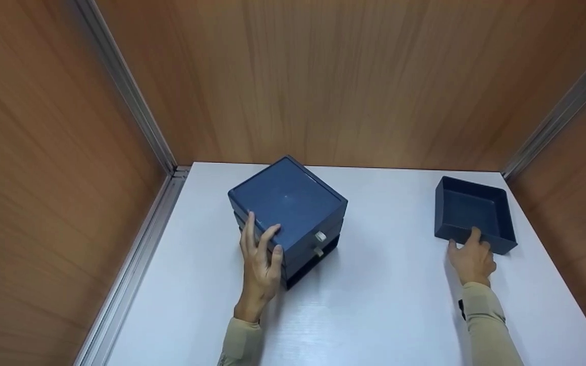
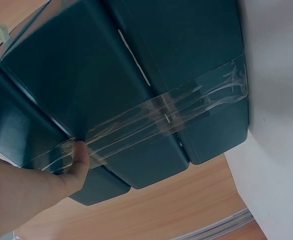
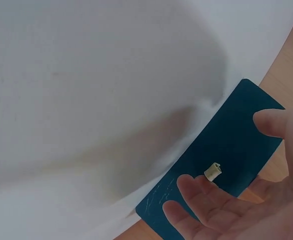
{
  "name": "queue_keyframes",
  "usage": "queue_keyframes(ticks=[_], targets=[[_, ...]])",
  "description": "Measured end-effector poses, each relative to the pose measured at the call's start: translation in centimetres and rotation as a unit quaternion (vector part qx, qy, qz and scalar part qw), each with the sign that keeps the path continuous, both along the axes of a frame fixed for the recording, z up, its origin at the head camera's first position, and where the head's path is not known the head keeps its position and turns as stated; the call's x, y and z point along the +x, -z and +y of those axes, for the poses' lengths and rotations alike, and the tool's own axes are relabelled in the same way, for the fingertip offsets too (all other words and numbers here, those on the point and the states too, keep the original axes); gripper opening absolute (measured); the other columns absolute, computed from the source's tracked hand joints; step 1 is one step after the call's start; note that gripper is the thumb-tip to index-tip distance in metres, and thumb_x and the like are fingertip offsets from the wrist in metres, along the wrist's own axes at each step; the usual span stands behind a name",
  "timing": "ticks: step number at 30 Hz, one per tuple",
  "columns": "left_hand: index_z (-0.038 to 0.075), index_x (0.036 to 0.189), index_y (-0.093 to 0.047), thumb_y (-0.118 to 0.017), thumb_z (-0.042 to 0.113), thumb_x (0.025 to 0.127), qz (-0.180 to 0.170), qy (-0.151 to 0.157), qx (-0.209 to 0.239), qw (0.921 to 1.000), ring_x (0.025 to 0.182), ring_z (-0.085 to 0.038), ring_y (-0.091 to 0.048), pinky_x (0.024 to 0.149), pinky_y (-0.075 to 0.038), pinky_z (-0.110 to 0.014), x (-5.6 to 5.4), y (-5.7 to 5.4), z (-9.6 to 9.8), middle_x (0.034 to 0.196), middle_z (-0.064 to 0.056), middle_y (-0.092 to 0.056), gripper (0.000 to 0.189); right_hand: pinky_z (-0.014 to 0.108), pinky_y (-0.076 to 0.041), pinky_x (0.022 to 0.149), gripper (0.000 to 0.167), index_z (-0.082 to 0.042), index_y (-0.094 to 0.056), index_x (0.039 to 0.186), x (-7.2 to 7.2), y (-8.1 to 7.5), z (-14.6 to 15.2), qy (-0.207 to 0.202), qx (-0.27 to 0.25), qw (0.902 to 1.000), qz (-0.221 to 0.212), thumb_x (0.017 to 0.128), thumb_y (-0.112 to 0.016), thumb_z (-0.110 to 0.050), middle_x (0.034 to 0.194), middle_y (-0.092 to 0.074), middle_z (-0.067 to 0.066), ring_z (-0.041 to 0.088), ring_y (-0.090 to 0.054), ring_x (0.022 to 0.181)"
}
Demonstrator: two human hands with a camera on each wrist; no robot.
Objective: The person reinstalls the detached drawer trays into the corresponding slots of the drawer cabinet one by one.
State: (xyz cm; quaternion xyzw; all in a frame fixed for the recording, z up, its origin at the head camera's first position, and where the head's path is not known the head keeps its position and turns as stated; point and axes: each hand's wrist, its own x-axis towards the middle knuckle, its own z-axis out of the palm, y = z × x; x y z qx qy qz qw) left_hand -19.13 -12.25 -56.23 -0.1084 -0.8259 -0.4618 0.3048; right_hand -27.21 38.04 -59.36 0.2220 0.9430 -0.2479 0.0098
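Khaki sleeves reach in from the bottom edge. Beyond them, the left hand rests, fingers spread wide, against the side and top edge of a dark blue drawer cabinet standing left of centre on the white table. Clear tape runs across the cabinet's side, and its front bears two pale knobs above a dark open slot. Well apart, the right hand pinches the front wall of a loose, empty drawer near the table's right edge. Behind everything rises a wood-grain panel.
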Motion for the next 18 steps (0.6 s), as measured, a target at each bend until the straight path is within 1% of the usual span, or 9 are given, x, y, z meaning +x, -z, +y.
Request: queue_keyframes(ticks=[4,10,14,18], targets=[[0.026,0.15,-0.057,-0.054,0.022,0.107,-0.003,0.001,-0.001,1.0,0.159,-0.058,-0.012,0.115,-0.022,-0.085,0.1,-0.1,0.0,0.179,-0.017,-0.01,0.043,0.077,-0.041,0.101,0.079,0.005,-0.02,0.163,0.2,0.3,0.0,0.003,0.006,0.9995,0.031,0.106,-0.054,-0.038,0.142,-0.041,0.052,0.07,-0.046,0.128],[0.025,0.15,-0.057,-0.053,0.023,0.108,-0.004,0.001,-0.004,1.0,0.159,-0.058,-0.012,0.114,-0.022,-0.085,0.0,-0.1,0.1,0.179,-0.018,-0.011,0.042,0.075,-0.043,0.098,0.069,0.008,-0.035,0.15,0.8,0.4,0.3,0.009,0.014,0.9973,0.071,0.106,-0.06,-0.038,0.133,-0.048,0.051,0.069,-0.049,0.123],[0.026,0.149,-0.058,-0.053,0.022,0.107,-0.002,0.001,-0.004,1.0,0.159,-0.057,-0.013,0.115,-0.023,-0.084,-0.2,-0.1,0.1,0.179,-0.017,-0.011,0.043,0.074,-0.044,0.097,0.066,0.008,-0.038,0.146,1.0,0.5,0.4,0.014,0.008,0.9959,0.089,0.105,-0.063,-0.037,0.13,-0.049,0.05,0.068,-0.05,0.121],[0.026,0.149,-0.058,-0.054,0.021,0.106,0.001,-0.004,-0.003,1.0,0.158,-0.058,-0.014,0.114,-0.024,-0.084,-0.1,0.1,0.0,0.179,-0.017,-0.012,0.044,0.072,-0.046,0.096,0.064,0.007,-0.039,0.146,1.2,0.7,0.1,0.016,-0.005,0.9959,0.089,0.106,-0.064,-0.036,0.131,-0.049,0.047,0.066,-0.052,0.12]])
